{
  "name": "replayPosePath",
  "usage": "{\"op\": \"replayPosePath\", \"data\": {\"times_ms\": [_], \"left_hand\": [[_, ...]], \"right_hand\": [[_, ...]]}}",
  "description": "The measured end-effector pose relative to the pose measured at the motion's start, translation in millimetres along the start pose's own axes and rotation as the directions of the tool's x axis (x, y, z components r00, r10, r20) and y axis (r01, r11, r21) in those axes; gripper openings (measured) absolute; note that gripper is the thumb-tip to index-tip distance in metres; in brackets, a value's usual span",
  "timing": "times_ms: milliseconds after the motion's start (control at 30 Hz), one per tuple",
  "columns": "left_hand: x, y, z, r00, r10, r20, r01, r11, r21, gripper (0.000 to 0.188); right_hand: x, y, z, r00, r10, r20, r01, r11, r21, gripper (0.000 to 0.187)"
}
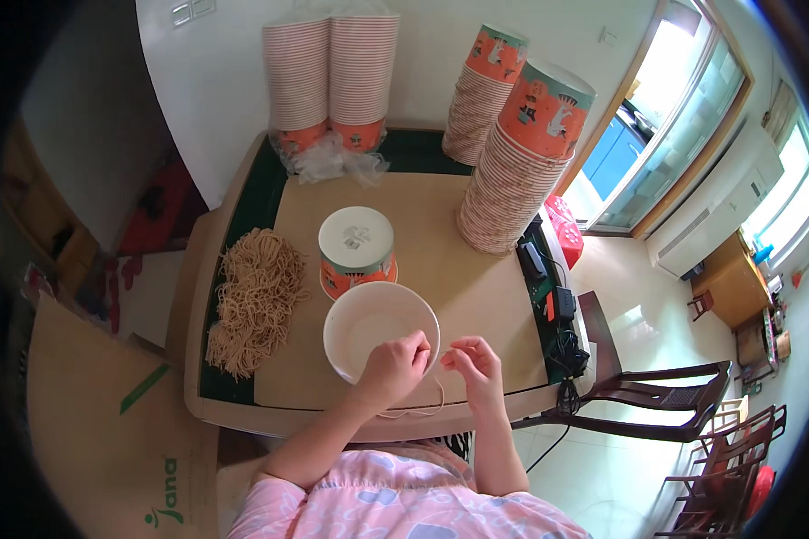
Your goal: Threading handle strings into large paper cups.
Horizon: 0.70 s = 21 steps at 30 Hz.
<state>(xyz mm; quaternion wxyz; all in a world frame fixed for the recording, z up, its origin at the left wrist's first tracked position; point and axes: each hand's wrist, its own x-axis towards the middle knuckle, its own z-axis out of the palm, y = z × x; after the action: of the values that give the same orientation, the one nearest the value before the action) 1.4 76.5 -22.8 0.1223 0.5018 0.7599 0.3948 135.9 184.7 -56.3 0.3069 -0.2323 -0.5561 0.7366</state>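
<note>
White bucket (360, 323), on desk (458, 287); left hand (395, 366) tightly curled above, right hand (476, 364) half-curled beside; hold on string (441, 393) unclear.

Left fingers (413, 350) curl over the bowl (367, 325), right fingers (473, 351) just beside; cord (441, 396) trails below; string (259, 296) heaped on bench (422, 211).

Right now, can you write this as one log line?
left hand: closed, over white paper bucket | right hand: fingers bent, beside it | thin cord: below hands | overturned printed bucket: behind | cord bundle: left
</note>
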Motion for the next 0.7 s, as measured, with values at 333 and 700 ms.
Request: {"op": "replayPosePath", "data": {"times_ms": [333, 700], "left_hand": [[4, -11, -10, 0.973, -0.120, 0.197, 0.191, 0.897, -0.398, 0.009], [-1, -2, -11, 0.994, -0.088, 0.070, 0.103, 0.966, -0.236, 0.018]], "right_hand": [[-8, -23, 38, 0.998, -0.044, 0.044, 0.056, 0.937, -0.345, 0.035], [-5, -21, 44, 0.971, -0.200, 0.134, 0.238, 0.712, -0.661, 0.045]]}}
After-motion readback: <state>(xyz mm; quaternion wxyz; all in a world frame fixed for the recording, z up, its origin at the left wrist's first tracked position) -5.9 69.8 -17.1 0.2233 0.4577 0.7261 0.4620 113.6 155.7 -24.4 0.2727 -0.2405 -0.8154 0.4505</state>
